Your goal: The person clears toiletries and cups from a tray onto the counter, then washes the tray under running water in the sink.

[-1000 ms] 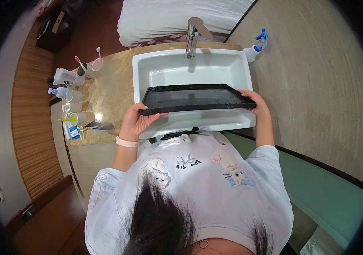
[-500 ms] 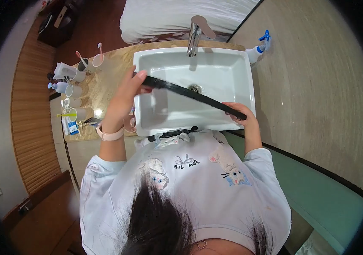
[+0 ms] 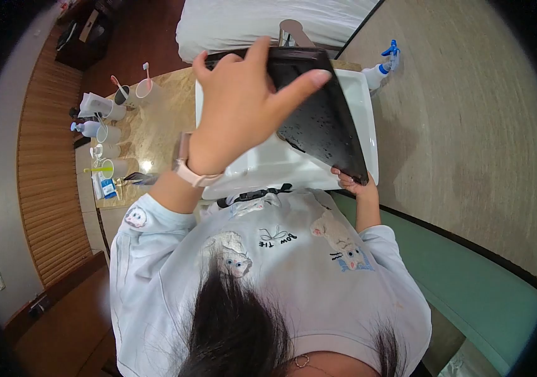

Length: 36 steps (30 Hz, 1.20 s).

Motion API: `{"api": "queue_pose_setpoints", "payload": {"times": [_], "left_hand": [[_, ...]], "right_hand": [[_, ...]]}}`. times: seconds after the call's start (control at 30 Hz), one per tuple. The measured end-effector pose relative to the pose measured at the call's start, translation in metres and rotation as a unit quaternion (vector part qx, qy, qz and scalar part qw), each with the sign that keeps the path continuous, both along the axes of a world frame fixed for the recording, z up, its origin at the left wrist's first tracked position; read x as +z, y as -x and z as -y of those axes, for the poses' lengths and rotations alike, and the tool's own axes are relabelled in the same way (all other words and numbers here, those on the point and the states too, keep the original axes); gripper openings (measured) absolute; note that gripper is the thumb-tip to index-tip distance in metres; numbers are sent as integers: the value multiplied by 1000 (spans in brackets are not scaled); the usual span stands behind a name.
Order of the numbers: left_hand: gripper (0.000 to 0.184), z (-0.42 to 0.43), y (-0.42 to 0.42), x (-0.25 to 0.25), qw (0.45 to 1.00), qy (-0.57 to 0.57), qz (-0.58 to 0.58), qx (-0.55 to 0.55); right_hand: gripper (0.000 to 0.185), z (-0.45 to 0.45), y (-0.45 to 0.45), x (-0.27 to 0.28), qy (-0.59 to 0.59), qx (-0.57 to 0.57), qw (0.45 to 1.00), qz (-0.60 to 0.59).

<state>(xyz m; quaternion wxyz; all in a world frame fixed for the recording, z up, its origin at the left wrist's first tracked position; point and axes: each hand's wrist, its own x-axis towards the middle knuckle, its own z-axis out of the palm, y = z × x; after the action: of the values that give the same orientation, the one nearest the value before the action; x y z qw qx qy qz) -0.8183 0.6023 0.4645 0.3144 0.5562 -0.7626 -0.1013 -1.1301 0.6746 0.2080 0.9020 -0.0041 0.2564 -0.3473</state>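
Note:
A flat black tray (image 3: 319,119) with a raised rim is tilted over the white sink (image 3: 371,119), and water drops dot its dark surface. My left hand (image 3: 243,94), a pink-banded watch on its wrist, reaches across the far left part of the tray. Its fingers lie over the far rim and the thumb stretches along the surface. At the near right corner, my right hand (image 3: 353,183) grips the tray from below. The tray hides most of the basin and the lower part of the faucet (image 3: 297,31).
Cups with toothbrushes (image 3: 146,88), a pump bottle (image 3: 86,129) and small toiletries stand along the left of the stone counter (image 3: 171,100). A spray bottle (image 3: 378,72) with a blue head is right of the sink, by the wall. White bedding (image 3: 237,25) lies beyond.
The tray has turned from nearly edge-on to showing its broad wet face, and its far end has risen. My left hand has moved up and right with it; my right hand stays near the same corner.

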Motion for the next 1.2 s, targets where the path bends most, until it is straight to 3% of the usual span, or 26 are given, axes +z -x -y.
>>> {"api": "queue_pose_setpoints", "payload": {"times": [0.1,0.33,0.53,0.63,0.73,0.87,0.97,1.0,1.07,1.13,1.2], "left_hand": [[70,-2,11,2,995,77,64,2],[68,3,17,-16,985,96,130,52],[71,6,13,-22,992,-100,73,-19],[84,7,15,-33,999,-35,20,-33],[82,3,11,-27,996,-45,-27,-72],[74,-9,17,-25,992,-110,24,-50],[75,-11,18,-35,989,-118,-57,-69],[87,-8,16,-38,976,-151,-123,-97],[91,-3,15,-51,948,-184,-238,-107],[95,-3,8,-54,896,-242,-361,-97],[83,-9,1,-66,831,-260,-488,-58]], "right_hand": [[36,-9,3,0,0,-61,998,8],[27,-33,23,4,-26,-86,996,-30],[28,-54,21,-1,-32,-139,990,-3],[28,-55,25,-2,-29,-138,990,12],[27,-56,24,14,-36,-151,988,-7],[28,-56,44,-16,-74,-205,975,-34],[26,-59,36,-4,-74,-211,969,-103],[25,-62,34,-5,-76,-201,970,-113],[25,-58,29,-5,-76,-171,973,-132],[33,-56,28,-5,-17,-137,981,-139],[42,-51,19,3,23,-118,980,-159]]}}
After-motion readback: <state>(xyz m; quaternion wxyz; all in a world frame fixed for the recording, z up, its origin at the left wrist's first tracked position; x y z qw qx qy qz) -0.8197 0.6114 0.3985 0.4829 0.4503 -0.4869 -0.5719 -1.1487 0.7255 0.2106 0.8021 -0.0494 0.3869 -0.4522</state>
